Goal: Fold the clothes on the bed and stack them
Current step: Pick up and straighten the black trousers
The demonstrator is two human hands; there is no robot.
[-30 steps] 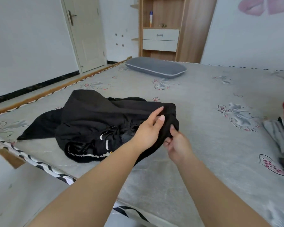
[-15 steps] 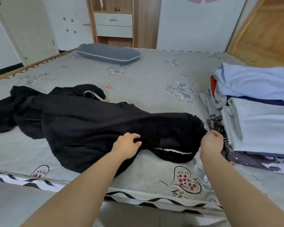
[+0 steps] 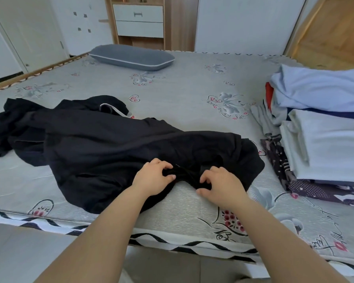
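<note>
From the head camera, the black garment (image 3: 119, 148) lay sprawled across the near side of the bed (image 3: 192, 111), one end trailing off to my left. A moment before, my hands had been spread wide along its near hem; now they had come together at the middle of that edge. My left hand (image 3: 153, 178) was curled and pinching a bunch of the dark cloth, and my right hand (image 3: 219, 182) pinched the same gathered edge just beside it. I judged I was regripping to straighten it, so folding had barely started. The folded stack (image 3: 327, 144) waited at my right, near the garment's end.
</note>
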